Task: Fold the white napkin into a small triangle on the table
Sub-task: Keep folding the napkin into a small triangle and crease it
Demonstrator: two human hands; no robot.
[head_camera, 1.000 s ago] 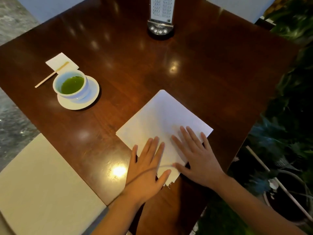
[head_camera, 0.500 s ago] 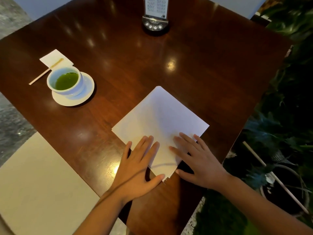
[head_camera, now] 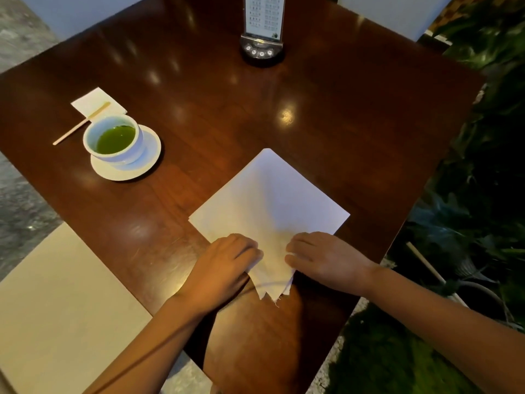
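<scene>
The white napkin [head_camera: 270,203] lies as a diamond on the dark wooden table [head_camera: 326,118], one corner pointing at me. My left hand [head_camera: 224,265] rests on the napkin's near left edge with curled fingers pinching the cloth. My right hand [head_camera: 324,257] does the same on the near right edge. Between the two hands the near corner [head_camera: 274,288] sticks out with several layered tips, lifted slightly off the table.
A white cup of green liquid [head_camera: 113,139] stands on a saucer [head_camera: 147,163] at the left, with a wooden stick [head_camera: 81,123] and a small white paper [head_camera: 98,100] behind it. A menu stand [head_camera: 262,32] is at the far edge. Plants [head_camera: 483,166] border the right side.
Both hands slid back toward the near corner and went from flat, spread fingers to curled fingers gripping the napkin's edges. The near corner has risen a little.
</scene>
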